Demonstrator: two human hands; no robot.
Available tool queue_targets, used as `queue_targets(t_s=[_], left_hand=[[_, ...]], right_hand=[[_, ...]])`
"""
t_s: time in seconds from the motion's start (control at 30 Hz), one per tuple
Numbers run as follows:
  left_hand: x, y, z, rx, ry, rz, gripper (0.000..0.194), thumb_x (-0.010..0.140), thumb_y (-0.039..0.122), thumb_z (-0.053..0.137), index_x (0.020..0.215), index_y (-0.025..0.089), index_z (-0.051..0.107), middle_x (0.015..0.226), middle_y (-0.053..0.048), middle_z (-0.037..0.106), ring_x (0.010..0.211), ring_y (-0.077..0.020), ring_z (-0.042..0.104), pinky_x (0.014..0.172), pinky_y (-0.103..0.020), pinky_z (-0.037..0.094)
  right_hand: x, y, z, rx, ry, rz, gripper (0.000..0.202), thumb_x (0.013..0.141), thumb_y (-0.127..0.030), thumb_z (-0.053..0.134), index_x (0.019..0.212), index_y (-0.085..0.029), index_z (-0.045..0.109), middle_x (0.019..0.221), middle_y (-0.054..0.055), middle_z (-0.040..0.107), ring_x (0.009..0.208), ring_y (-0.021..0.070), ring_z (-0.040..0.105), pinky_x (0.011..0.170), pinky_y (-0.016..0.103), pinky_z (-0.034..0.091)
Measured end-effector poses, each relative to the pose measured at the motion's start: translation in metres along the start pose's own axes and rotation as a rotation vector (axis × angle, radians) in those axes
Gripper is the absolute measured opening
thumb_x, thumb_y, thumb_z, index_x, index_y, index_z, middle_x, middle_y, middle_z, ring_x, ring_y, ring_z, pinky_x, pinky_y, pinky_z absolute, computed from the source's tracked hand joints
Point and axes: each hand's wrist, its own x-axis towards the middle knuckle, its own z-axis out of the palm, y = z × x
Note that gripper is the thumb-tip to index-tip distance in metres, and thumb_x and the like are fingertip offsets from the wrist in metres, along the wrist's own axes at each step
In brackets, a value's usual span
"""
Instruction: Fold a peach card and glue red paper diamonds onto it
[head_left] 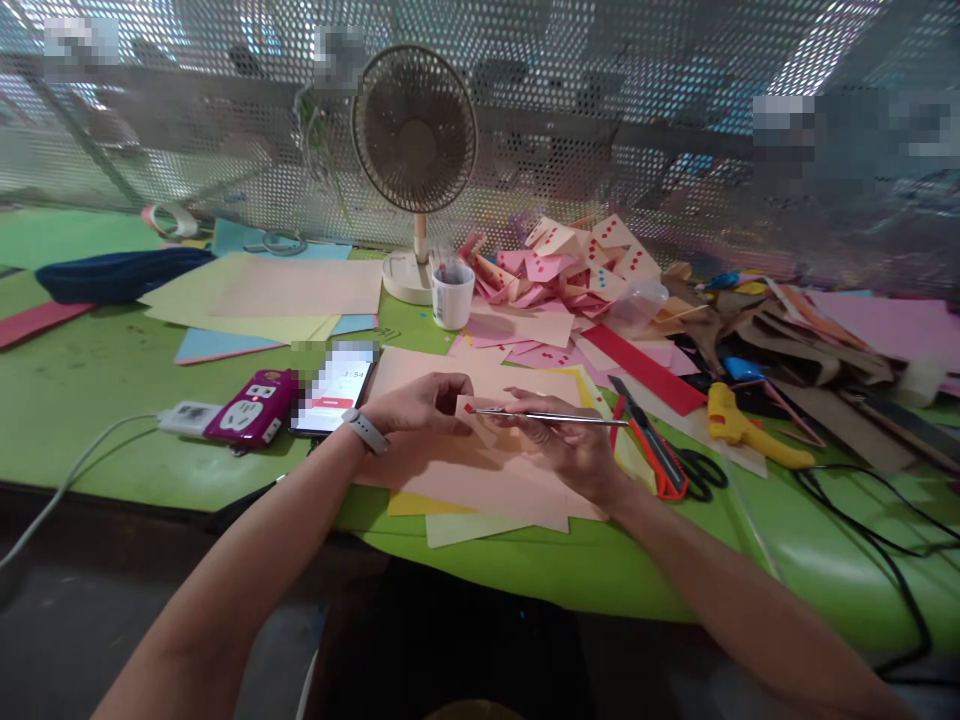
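Note:
My left hand point(424, 402), with a pale watch on its wrist, pinches the edge of a small pale pink paper piece point(480, 425). A little red shape point(469, 408) shows on that piece. In my right hand point(570, 440) is a thin silver metal tool point(577, 418), held almost level, its tip pointing left at the red shape. Whether tip and shape touch cannot be made out. Beneath both hands lie large peach paper sheets point(450, 470), over yellow and pale green ones.
A phone point(334, 390) and purple power bank point(255, 408) lie left; a fan point(415, 130) and white cup point(452, 298) stand behind. Folded papers point(562, 265) are piled at the back. An orange cutter point(660, 458), black scissors point(705, 474) and yellow glue gun point(750, 430) lie right.

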Motion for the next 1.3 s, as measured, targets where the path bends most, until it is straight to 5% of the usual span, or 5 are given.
queue_targets(t_s=[0.7,1.3], left_hand=[[-0.002,0.007,0.003,0.037,-0.005,0.001,0.030,0.067,0.032,0.076,0.076,0.018,0.051,0.055,0.007,0.043,0.049,-0.0072,0.037,0.045,-0.022,0.023],[-0.004,0.014,0.001,-0.147,-0.030,-0.037,0.016,0.076,0.030,0.058,0.072,0.016,0.054,0.057,0.002,0.054,0.056,-0.0128,0.053,0.058,-0.024,0.040]], right_hand=[[0.002,0.001,0.000,-0.009,-0.018,-0.016,0.016,0.087,-0.026,0.064,0.100,-0.027,0.073,0.096,0.002,0.076,0.112,0.0214,0.065,0.092,0.039,0.058],[-0.001,0.006,0.001,-0.001,-0.057,-0.005,0.017,0.088,-0.028,0.064,0.103,-0.023,0.072,0.096,0.003,0.076,0.112,0.0226,0.065,0.100,0.046,0.053]])
